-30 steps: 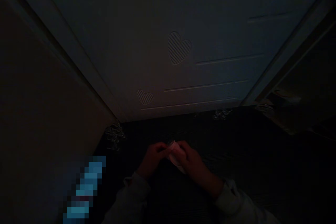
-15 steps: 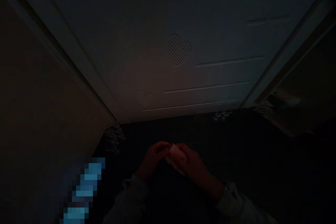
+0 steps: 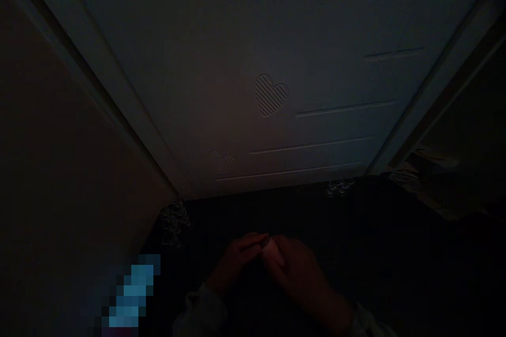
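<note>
In dim light my right hand (image 3: 306, 268) is closed around a small pale pink thing (image 3: 272, 250), which looks soft, like a folded cloth or tissue. Its kind is too dark to make out. My left hand (image 3: 236, 262) meets it from the left, fingertips bent together at its upper end. Both hands are held low in front of me over a dark floor, with grey sleeves at the wrists. Most of the pink thing is hidden by the right hand's fingers.
A pale door (image 3: 221, 89) with carved hearts and grooved lines stands ahead. A brownish wall (image 3: 59, 142) rises on the left. Curled shiny pieces (image 3: 174, 221) lie by the left door corner, others (image 3: 339, 187) near the right. A blurred bright blue strip (image 3: 132, 295) shows lower left.
The view has tilted up slightly, so the door and hands sit lower in the picture. My right hand has turned and covers more of the pink thing; the left stays at its end.
</note>
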`<action>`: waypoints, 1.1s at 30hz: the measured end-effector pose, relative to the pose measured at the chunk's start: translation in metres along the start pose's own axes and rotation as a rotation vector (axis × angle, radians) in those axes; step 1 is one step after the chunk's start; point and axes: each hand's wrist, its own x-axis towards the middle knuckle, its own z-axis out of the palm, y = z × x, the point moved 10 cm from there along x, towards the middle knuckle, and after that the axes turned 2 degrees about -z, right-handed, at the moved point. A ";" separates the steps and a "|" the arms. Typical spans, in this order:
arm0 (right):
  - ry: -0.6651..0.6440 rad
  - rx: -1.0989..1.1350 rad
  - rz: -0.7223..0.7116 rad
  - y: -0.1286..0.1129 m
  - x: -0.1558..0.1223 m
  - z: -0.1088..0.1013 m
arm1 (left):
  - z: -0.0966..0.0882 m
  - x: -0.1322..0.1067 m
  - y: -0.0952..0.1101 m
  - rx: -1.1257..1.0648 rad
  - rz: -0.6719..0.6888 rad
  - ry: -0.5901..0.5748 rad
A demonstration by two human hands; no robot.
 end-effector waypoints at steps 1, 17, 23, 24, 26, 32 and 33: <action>-0.002 -0.009 0.000 0.000 0.000 -0.001 | 0.000 0.000 0.000 -0.004 0.001 -0.003; 0.028 0.202 0.040 0.014 0.003 0.002 | 0.002 -0.002 0.001 0.004 -0.032 0.015; 0.022 0.357 0.104 0.022 0.005 0.006 | 0.002 0.000 -0.001 0.029 -0.039 0.034; 0.017 0.387 0.111 0.022 0.005 0.007 | 0.002 0.000 -0.001 0.030 -0.039 0.040; 0.010 0.448 0.121 0.023 0.006 0.008 | 0.002 0.001 -0.003 0.024 -0.037 0.045; -0.015 0.603 0.143 0.022 0.008 0.013 | -0.001 0.003 -0.009 0.008 -0.040 0.036; -0.022 0.624 0.142 0.021 0.008 0.014 | -0.002 0.003 -0.009 0.008 -0.042 0.037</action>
